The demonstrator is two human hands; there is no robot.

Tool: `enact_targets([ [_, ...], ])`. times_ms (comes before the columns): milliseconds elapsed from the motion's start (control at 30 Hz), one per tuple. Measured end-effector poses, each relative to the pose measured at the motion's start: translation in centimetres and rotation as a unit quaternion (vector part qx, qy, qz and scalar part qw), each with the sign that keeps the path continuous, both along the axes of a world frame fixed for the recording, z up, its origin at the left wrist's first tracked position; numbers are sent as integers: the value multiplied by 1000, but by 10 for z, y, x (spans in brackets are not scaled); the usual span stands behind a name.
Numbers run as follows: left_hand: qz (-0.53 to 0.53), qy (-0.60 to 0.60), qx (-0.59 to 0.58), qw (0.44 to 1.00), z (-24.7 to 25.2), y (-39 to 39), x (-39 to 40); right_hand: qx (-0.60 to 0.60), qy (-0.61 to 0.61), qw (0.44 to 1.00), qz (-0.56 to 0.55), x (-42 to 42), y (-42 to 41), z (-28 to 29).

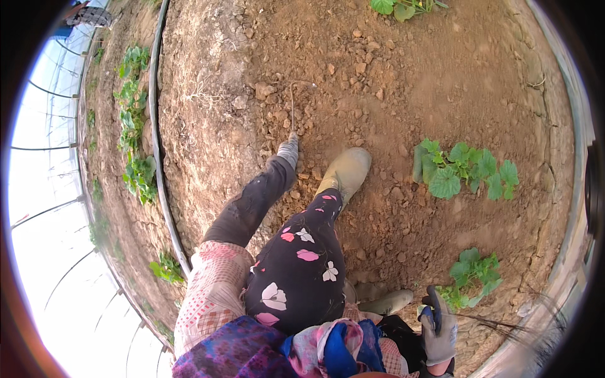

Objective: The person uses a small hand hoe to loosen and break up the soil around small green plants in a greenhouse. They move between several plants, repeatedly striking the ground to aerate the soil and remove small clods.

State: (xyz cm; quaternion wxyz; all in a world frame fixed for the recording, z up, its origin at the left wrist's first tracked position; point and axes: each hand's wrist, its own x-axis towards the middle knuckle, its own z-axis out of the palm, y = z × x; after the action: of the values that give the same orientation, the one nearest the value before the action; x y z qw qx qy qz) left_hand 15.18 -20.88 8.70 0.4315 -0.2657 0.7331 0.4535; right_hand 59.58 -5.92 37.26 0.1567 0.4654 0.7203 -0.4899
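Observation:
My left hand (289,150), in a grey knit glove, reaches to the loose soil at the centre and is closed around the near end of a thin, bent rod or wire-like tool (292,106). The rod's far end curves to the right over the clods; its material is unclear. At the lower right, my right hand (438,326), in a grey glove with dark blue fingers, has its fingers apart and holds nothing visible. Just beyond it grows a small leafy plant (475,276).
A rubber boot (347,171) stands on the soil near my left hand. A leafy vine plant (494,177) grows at the right. A dark hose (155,94) runs along the left, beside a row of plants (130,113). Part of another person (90,16) shows at the upper left.

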Motion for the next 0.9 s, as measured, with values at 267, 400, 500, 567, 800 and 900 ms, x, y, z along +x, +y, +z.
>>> enact_targets([
  [267,73,163,-27,984,2,-18,-67,-13,5,1000,-7,5,-2,-1],
  [400,127,-99,229,960,30,-23,-58,-16,-32,999,7,2,-1,-4],
  [500,18,-116,218,969,58,-18,-44,-12,-31,999,21,1,1,-2],
  [567,43,9,209,977,71,-10,-43,-25,-36,999,0,0,1,-1],
  [800,-37,176,80,980,48,7,-7,-18,1,1000,3,4,-1,-4],
  [900,-65,42,0,997,29,9,2,-52,-6,999,-11,6,1,-4],
])
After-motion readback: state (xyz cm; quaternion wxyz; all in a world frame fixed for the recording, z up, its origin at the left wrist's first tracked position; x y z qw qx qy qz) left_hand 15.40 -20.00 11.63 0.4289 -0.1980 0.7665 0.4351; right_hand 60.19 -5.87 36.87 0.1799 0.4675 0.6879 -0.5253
